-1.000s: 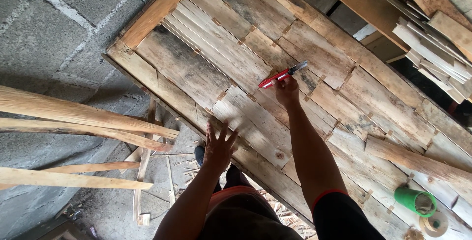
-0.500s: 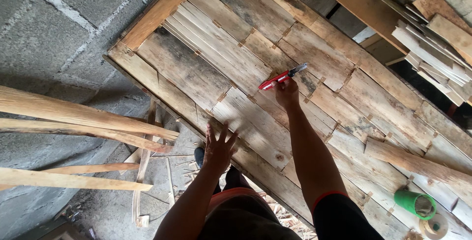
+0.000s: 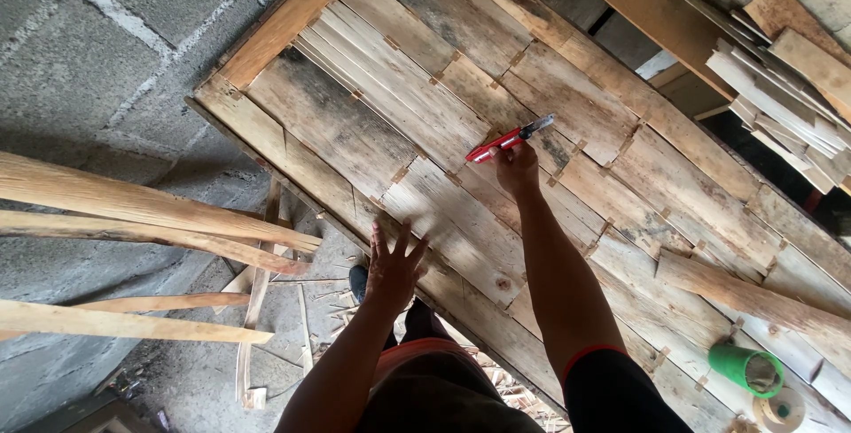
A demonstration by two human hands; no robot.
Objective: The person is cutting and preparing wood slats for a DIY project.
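Note:
A large panel of weathered wooden boards [image 3: 425, 105] with a wooden frame lies in front of me. My right hand [image 3: 517, 170] is stretched out over it and grips a red utility knife [image 3: 508, 139], whose blade end rests on the boards. My left hand [image 3: 392, 267] lies flat on the panel's near edge, fingers spread, holding nothing.
Several long wooden poles [image 3: 133, 211] jut in from the left above the concrete floor. A stack of planks [image 3: 780, 70] lies at the upper right. A green roll [image 3: 746, 368] and a roll of tape [image 3: 778, 410] sit on the panel at the lower right. A grey block wall [image 3: 97, 52] is behind.

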